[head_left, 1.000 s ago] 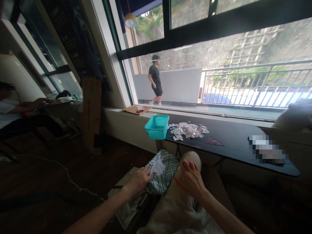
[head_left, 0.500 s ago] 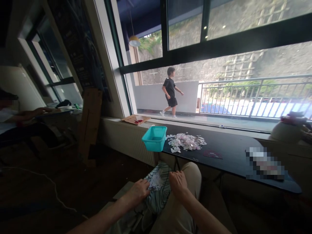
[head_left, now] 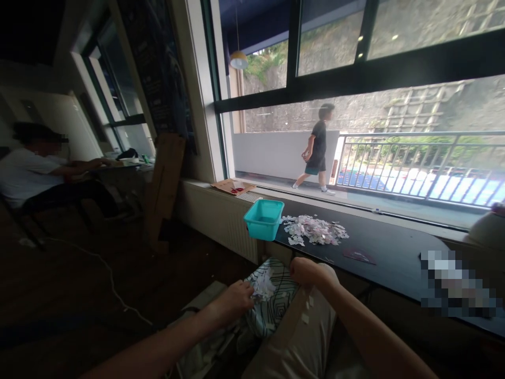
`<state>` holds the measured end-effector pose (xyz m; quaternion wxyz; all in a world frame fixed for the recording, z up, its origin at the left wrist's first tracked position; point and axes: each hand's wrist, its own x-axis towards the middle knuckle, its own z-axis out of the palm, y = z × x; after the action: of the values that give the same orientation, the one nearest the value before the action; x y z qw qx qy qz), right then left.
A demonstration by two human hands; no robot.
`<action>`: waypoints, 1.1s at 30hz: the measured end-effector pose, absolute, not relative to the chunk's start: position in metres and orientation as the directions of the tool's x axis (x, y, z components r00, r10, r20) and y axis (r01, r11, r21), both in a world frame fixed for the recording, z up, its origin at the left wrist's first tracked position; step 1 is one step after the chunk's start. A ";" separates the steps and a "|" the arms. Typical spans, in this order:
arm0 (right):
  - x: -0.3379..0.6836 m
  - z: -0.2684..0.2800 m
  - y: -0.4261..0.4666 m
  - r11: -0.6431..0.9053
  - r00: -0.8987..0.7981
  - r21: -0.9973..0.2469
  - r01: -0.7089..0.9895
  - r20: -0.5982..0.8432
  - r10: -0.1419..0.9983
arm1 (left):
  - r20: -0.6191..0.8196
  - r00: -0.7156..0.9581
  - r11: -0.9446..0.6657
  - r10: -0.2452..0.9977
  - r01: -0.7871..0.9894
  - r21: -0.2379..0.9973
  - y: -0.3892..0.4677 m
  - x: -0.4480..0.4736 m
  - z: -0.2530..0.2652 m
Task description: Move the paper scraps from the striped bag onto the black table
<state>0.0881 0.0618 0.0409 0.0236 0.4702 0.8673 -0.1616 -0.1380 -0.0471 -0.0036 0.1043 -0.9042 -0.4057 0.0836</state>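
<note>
A pale cloth with dark line patterns (head_left: 282,276) lies across my lap, possibly a bag or cover. A heap of white paper scraps (head_left: 263,286) rests in its middle. My left hand (head_left: 237,296) is closed at the cloth's left side, fingers curled at its edge. At the upper right, my right hand (head_left: 305,270) makes a fist on the cloth's other edge. A few loose scraps (head_left: 305,318) are on my right trouser leg. Beyond my hands, a turquoise plastic basin (head_left: 263,229) stands on the table's left end, beside a larger pile of paper scraps (head_left: 315,230).
The black table (head_left: 379,231) runs along the window, with a blurred-out object (head_left: 457,284) on its right. Red-handled scissors (head_left: 236,190) lie on cardboard on the sill. A person (head_left: 35,173) sits at far left; another person (head_left: 317,150) walks outside. A white cable (head_left: 112,279) crosses the floor.
The view has swung left, so things sit further right. My right hand has moved slightly up with the cloth edge. Scraps now show on my right leg. The person outside has walked rightward.
</note>
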 end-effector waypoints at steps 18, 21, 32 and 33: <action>0.127 0.033 -0.013 0.634 -0.649 -0.196 0.748 -0.017 0.761 | -0.052 0.643 -0.631 0.764 0.729 -0.265 -0.047 -0.140 -0.007; 0.131 0.029 -0.003 0.631 -0.660 -0.249 0.734 -0.048 0.749 | -0.055 0.634 -0.624 0.771 0.736 -0.264 -0.048 -0.139 -0.005; 0.062 0.046 0.037 0.575 -0.672 -0.355 0.738 -0.300 0.677 | -0.115 0.631 -0.637 0.768 0.731 -0.244 -0.048 -0.141 0.000; 0.054 0.047 0.037 0.586 -0.689 -0.367 0.723 -0.311 0.655 | -0.119 0.627 -0.635 0.770 0.733 -0.242 -0.048 -0.142 0.000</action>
<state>0.0541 0.0365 0.0467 0.0710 0.3880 0.8876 -0.2377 -0.1416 -0.0483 -0.0001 0.0852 -0.8980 -0.4184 0.1060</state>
